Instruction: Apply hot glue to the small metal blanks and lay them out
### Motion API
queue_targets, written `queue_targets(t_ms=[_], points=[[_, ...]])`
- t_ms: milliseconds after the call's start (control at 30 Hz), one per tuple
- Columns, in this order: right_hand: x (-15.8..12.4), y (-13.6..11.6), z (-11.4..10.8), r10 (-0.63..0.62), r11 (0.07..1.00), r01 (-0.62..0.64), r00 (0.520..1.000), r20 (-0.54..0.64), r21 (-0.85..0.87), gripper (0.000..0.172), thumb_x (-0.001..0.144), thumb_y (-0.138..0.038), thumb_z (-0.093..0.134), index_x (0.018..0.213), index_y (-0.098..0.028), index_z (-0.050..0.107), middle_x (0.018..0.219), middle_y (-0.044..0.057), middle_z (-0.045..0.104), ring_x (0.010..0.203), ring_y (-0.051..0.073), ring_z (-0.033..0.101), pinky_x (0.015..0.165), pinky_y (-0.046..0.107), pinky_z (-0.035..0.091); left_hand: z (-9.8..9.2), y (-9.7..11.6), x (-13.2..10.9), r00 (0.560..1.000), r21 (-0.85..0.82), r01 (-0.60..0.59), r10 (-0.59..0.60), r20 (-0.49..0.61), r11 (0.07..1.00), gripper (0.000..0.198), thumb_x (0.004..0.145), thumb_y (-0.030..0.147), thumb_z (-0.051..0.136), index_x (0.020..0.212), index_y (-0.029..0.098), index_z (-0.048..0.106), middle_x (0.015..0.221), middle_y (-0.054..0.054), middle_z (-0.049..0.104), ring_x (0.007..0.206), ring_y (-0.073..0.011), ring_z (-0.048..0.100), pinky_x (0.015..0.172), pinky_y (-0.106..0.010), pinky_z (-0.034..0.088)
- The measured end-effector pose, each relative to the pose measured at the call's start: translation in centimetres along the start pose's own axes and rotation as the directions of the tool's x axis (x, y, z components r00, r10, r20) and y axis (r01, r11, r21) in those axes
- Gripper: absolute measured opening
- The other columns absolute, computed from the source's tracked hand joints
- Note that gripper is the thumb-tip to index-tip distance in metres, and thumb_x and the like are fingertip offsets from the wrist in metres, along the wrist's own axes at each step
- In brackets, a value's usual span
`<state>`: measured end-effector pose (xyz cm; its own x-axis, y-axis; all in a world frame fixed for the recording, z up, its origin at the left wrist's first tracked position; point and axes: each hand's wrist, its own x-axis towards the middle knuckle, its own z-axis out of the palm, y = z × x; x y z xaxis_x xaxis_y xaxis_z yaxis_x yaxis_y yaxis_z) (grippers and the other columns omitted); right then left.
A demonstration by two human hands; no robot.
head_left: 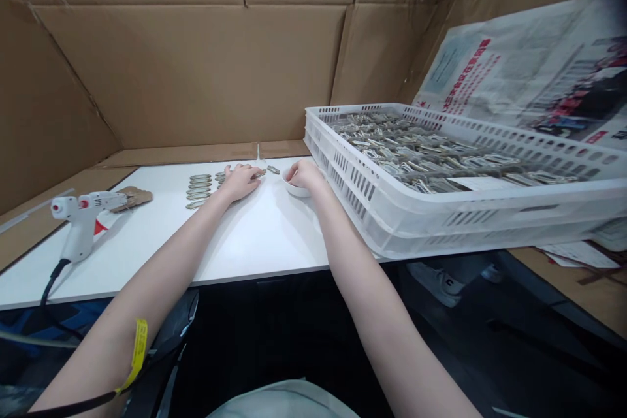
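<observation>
My left hand (241,181) rests on the white table (264,238), over a group of small metallic oval pieces, its fingers spread and pointing right. Left of it lies a column of similar pieces (198,191). Another single piece (273,170) lies between my two hands. My right hand (305,174) reaches into a small white bowl (298,191), fingers bent down inside it; the fingertips and anything between them are hidden.
A white glue gun (81,222) stands at the left, its nozzle over brown scrap (132,197). A large white perforated crate (416,215) full of metallic pieces fills the right side. Cardboard walls (196,72) enclose the back. A thin upright object (258,151) stands behind my hands.
</observation>
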<state>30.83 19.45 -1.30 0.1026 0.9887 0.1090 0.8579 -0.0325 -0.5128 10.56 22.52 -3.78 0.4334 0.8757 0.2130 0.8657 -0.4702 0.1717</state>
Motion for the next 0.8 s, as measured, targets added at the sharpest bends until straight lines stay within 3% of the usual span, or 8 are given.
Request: queue_targets(t_ms=[167, 300, 433, 800], points=[[-0.15, -0.03, -0.19, -0.002, 1.0, 0.002, 0.999, 0.036, 0.023, 0.017, 0.057, -0.008, 0.062, 0.062, -0.023, 0.068, 0.08, 0.006, 0.073, 0.082, 0.026, 0.069, 0.072, 0.032, 0.05, -0.23, 0.08, -0.07, 0.997, 0.026, 0.029, -0.027, -0.07, 0.999, 0.029, 0.088, 0.03, 0.049, 0.109, 0.026, 0.069, 0.113, -0.01, 0.068, 0.115, -0.0314, 0.053, 0.104, -0.054, 0.028], [-0.39, -0.18, -0.38, 0.002, 1.0, -0.002, 1.0, 0.014, -0.001, 0.021, 0.057, -0.007, 0.063, 0.069, -0.023, 0.07, 0.088, 0.008, 0.074, 0.088, 0.028, 0.069, 0.076, 0.035, 0.051, -0.25, 0.11, -0.11, 0.992, 0.035, 0.072, -0.068, -0.106, 0.997, 0.03, 0.086, 0.03, 0.054, 0.111, 0.025, 0.068, 0.117, -0.012, 0.069, 0.118, -0.0347, 0.052, 0.104, -0.059, 0.024], [-0.46, -0.19, -0.41, 0.025, 0.999, -0.025, 1.0, -0.001, -0.022, 0.023, 0.058, -0.006, 0.063, 0.073, -0.022, 0.071, 0.096, 0.009, 0.074, 0.092, 0.028, 0.069, 0.076, 0.035, 0.051, -0.23, 0.11, -0.17, 0.988, 0.011, 0.104, -0.102, -0.118, 0.995, 0.03, 0.085, 0.028, 0.057, 0.113, 0.026, 0.066, 0.108, -0.01, 0.074, 0.114, -0.0339, 0.056, 0.106, -0.059, 0.02], [-0.35, 0.16, -0.17, 0.019, 1.0, -0.019, 1.0, -0.025, -0.017, 0.032, 0.062, -0.002, 0.058, 0.084, -0.02, 0.074, 0.097, 0.007, 0.074, 0.091, 0.021, 0.069, 0.073, 0.025, 0.048, -0.04, -0.49, 0.03, 0.983, -0.098, 0.076, -0.091, -0.161, 0.992, 0.034, 0.079, 0.021, 0.06, 0.113, 0.026, 0.065, 0.106, -0.003, 0.074, 0.106, -0.0255, 0.063, 0.091, -0.037, 0.039]])
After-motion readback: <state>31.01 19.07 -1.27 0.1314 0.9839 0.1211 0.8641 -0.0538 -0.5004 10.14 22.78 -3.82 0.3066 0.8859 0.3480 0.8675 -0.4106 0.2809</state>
